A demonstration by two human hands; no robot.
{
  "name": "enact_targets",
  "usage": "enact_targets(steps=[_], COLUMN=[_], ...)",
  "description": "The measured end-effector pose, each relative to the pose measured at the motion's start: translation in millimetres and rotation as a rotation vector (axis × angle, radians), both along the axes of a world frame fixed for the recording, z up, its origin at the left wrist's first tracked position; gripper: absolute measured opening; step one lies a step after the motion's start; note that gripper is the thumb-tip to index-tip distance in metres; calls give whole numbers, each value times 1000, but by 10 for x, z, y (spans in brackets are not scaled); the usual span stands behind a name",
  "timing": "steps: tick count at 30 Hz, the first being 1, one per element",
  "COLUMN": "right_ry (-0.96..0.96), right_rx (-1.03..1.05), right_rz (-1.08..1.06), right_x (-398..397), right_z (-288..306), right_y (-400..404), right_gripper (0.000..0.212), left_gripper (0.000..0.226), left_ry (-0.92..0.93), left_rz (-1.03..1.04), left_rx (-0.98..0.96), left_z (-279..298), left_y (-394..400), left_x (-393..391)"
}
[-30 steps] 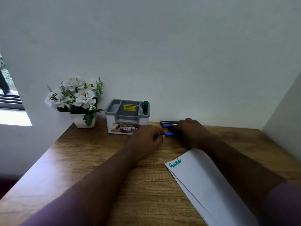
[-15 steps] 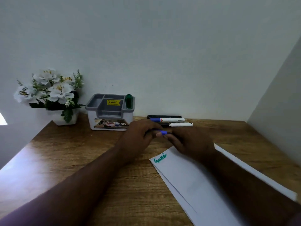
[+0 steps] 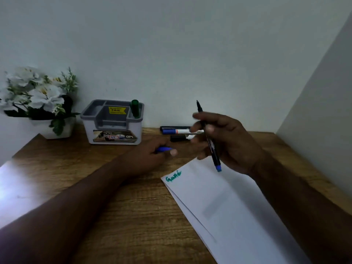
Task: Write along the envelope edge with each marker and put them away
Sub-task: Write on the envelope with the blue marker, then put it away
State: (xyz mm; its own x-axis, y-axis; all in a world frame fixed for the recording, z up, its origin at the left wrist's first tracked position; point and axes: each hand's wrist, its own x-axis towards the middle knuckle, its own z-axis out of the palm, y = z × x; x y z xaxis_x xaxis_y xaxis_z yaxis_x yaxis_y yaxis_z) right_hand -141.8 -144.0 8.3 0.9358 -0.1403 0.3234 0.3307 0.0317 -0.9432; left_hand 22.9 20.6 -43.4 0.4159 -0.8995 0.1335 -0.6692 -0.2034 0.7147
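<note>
My right hand (image 3: 226, 141) holds an uncapped blue marker (image 3: 209, 141) above the white envelope (image 3: 228, 206), tip pointing up, blue end down. My left hand (image 3: 150, 159) rests on the wooden desk and pinches the marker's blue cap (image 3: 163, 149). Green writing (image 3: 173, 176) marks the envelope's top left corner. A green marker (image 3: 135, 108) stands in the grey and white organizer (image 3: 112, 126). Three more markers (image 3: 177, 131) lie by the wall behind my right hand.
A white pot of white artificial flowers (image 3: 38, 100) stands at the back left of the desk (image 3: 133, 216). Walls close the desk at the back and on the right. Glare lies on the desk's left edge.
My hands have pulled apart: the cap came off in my left hand, and my right hand lifted the marker upright over the envelope. The camera shifted slightly right.
</note>
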Motion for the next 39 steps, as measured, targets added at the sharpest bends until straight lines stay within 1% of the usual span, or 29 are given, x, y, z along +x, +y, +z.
enact_targets(steps=[1, 2, 3, 5, 7, 10, 12, 16, 17, 21, 25, 30, 33, 36, 39], right_ry=[33, 46, 48, 71, 91, 151, 184, 196, 206, 239, 234, 288, 295, 284, 284], right_rx=[144, 225, 229, 146, 95, 36, -24, -33, -41, -43, -144, -106, -156, -198, -184], right_rz=[133, 185, 148, -2, -94, -239, -293, -319, -331, -315, -352, -364, -366, -371, -387], right_x=[-34, -60, -69, -58, -40, -3, 19, 32, 30, 49, 67, 60, 72, 75, 72], right_z=[-10, -35, -77, -196, -334, -455, -490, -491, -490, -463, -399, -452, -406, -406, -446], right_y=[-17, -33, -36, -30, 8, 48, 60, 64, 67, 88, 61, 111, 109, 125, 138], right_gripper=[32, 34, 33, 23, 14, 13, 13, 24, 23, 10, 15, 12, 11, 11, 13], left_gripper=[16, 18, 20, 23, 21, 13, 12, 17, 17, 11, 10, 10, 10, 9, 12], left_ry=[-21, -40, -48, -32, -26, 5, 48, 89, 81, 25, 48, 41, 23, 46, 56], left_rz=[0, -3, -8, -12, -21, -43, -55, -53, -61, -113, -108, -100, -97, -85, -86], left_rx=[34, 61, 70, 71, 76, 91, 91, 82, 87, 94, 95, 88, 105, 97, 100], left_z=[5, 3, 8, 17, 27, 35, 33, 30, 30, 25, 23, 1, -11, -10, -5], left_y=[6, 12, 17, 25, 20, -2, -7, -12, -14, -19, -16, -24, -31, -25, -27], left_x=[-7, -12, -16, -18, -16, -11, -6, 18, 19, 6, 20, 33, 40, 44, 34])
